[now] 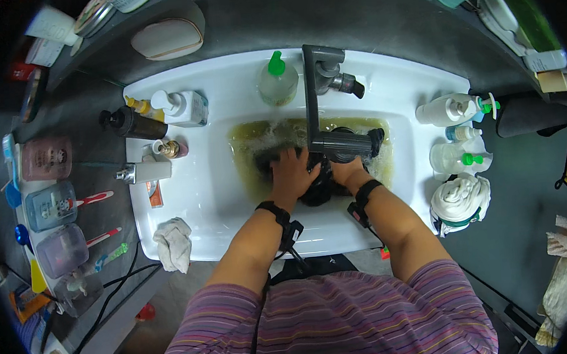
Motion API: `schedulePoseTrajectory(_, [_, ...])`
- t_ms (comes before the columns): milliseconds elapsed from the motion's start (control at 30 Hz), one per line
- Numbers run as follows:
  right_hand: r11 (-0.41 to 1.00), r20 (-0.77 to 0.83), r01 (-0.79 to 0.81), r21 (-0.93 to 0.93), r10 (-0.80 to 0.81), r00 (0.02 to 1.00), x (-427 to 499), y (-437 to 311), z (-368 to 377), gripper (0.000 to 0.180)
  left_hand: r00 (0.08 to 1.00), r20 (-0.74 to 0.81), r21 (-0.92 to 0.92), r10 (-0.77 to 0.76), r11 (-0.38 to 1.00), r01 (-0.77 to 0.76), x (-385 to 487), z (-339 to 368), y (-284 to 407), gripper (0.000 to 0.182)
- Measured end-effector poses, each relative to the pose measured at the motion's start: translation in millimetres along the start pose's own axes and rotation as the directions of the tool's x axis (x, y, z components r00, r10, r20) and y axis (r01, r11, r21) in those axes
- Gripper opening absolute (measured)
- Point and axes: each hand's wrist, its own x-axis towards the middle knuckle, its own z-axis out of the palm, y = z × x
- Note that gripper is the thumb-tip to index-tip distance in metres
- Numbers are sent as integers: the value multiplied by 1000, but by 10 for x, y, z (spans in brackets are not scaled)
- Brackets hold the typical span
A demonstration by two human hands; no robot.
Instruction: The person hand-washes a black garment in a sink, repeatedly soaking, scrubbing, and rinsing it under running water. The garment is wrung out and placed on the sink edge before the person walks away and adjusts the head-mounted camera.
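Observation:
A wet black cloth (317,187) lies bunched in yellowish-green water (244,145) in the white washbasin (205,182). My left hand (290,174) presses on the cloth's left part, fingers extended and thumb apart. Close beside it, my right hand (348,170) is curled on the cloth, its fingers partly hidden under the dark faucet's spout head (345,143). Some of the cloth shows past the spout's right end. Bubbles and ripples blur the submerged part. Each wrist wears a black strap with a small device.
The faucet arm (311,96) reaches over the basin. A green-topped pump bottle (278,81) stands at the back rim. Several bottles line both sides, including a white pump bottle (187,108). A grey rag (174,245) hangs over the front left rim; bundled white cloth (460,199) sits right.

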Motion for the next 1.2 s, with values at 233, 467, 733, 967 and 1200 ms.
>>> schedulePoseTrajectory(233, [852, -348, 280, 442, -125, 929, 356, 346, 237, 8, 997, 52, -110, -58, 992, 63, 436, -7, -113, 44])
schedulePoseTrajectory(467, [507, -22, -18, 862, 72, 997, 425, 524, 174, 21, 952, 285, -85, -111, 986, 140, 771, 49, -341, 50])
schedulePoseTrajectory(733, [-64, 85, -73, 995, 201, 976, 189, 516, -438, 43, 884, 240, -684, -401, 576, 447, 963, 137, -512, 51])
schedulePoseTrajectory(967, [-184, 182, -198, 963, -103, 978, 25, 512, -615, 55, 798, 587, -809, -138, -61, 585, 210, -756, -203, 30])
schedulePoseTrajectory(1200, [604, -470, 356, 713, 36, 882, -665, 256, -628, 65, 994, -88, -576, -63, 817, 1, -311, -824, -98, 39])
